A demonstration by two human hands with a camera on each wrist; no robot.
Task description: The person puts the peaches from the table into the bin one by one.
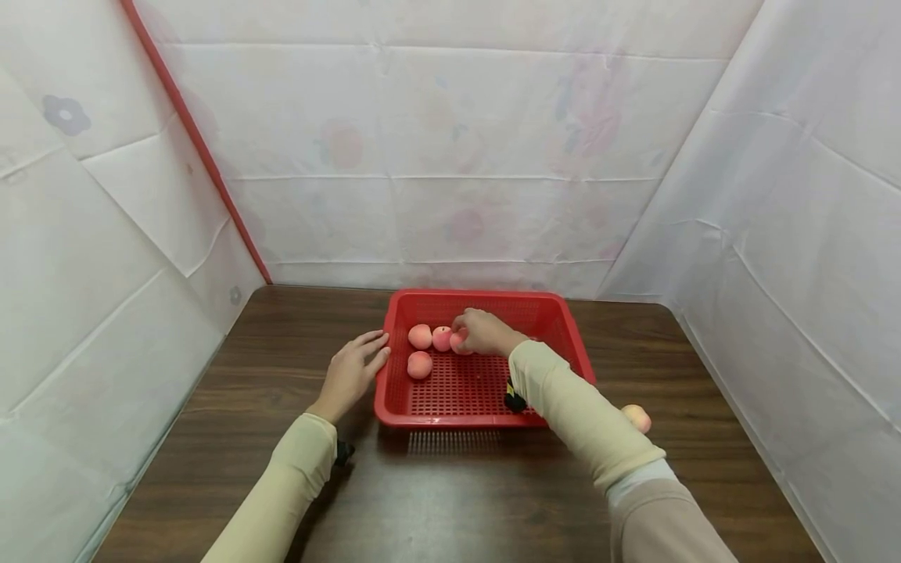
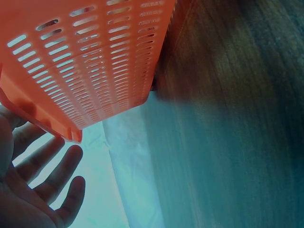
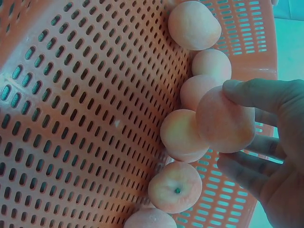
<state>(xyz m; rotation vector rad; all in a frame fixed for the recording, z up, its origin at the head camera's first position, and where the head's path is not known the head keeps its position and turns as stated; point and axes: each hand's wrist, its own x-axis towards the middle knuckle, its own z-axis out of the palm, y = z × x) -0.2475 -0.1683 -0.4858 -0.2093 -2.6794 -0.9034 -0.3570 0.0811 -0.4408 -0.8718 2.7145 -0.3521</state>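
Observation:
A red plastic basket [image 1: 461, 421] with slotted walls holds several pinkish peaches, among them one [image 1: 420, 365] on its left side. My left hand [image 1: 349, 377] is at the basket's left rim, fingers extended and fingertips right at the edge. In the left wrist view that hand's fingers [image 2: 50, 185] spread beside the slotted outer wall. Reaching over the basket, my right hand [image 1: 486, 331] pinches a peach [image 3: 225, 118] between thumb and fingers. The right wrist view shows this fruit overlapping a row of peaches, one with a green stem spot [image 3: 175, 186].
On the dark wooden table [image 1: 450, 500], a single yellow-pink peach [image 1: 637, 418] lies right of the basket, partly behind my right sleeve. Pale sheets [image 1: 457, 141] hang at the back and both sides. A red strip [image 1: 190, 133] runs down the left back corner.

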